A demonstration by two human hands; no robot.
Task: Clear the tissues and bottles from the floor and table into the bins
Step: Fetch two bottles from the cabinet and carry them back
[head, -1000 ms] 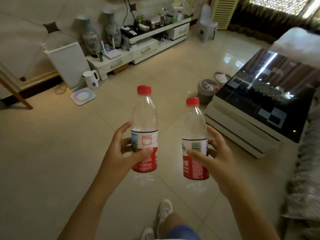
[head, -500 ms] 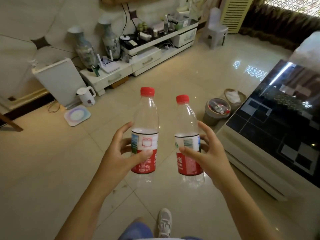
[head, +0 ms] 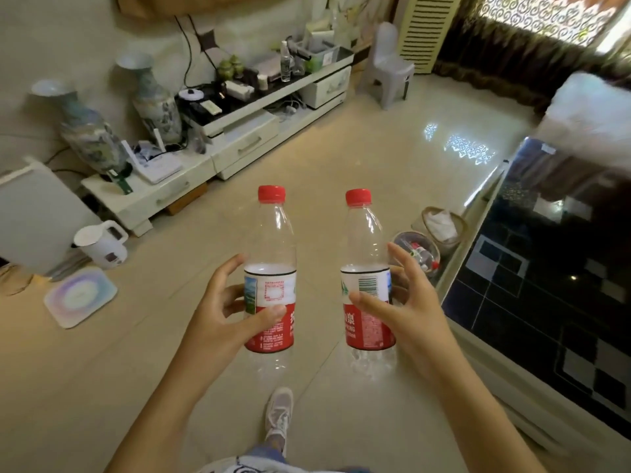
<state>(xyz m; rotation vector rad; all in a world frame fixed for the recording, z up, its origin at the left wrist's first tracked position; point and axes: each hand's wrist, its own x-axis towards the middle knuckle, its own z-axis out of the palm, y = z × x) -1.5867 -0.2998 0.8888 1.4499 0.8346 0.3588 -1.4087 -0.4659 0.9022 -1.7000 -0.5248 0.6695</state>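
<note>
I hold two empty clear plastic bottles with red caps and red labels, both upright over the tiled floor. My left hand (head: 222, 312) grips the left bottle (head: 271, 254) around its label. My right hand (head: 403, 308) grips the right bottle (head: 363, 247) the same way. Just beyond my right hand stands a grey round bin (head: 428, 245) with bottles inside. Behind it a woven basket bin (head: 459, 221) holds white tissues. Both bins sit on the floor against the black glass coffee table (head: 546, 302).
A low white TV cabinet (head: 246, 145) with vases and clutter runs along the far wall. A white kettle (head: 102, 244) and a pale mat (head: 80, 297) lie on the floor at left. A white plastic chair (head: 389, 66) stands at the back. My shoe (head: 278, 414) is below.
I have walked forward: the two bins and the coffee table are closer and lower in view. The bottles stay upright in my hands, now slightly farther apart.
</note>
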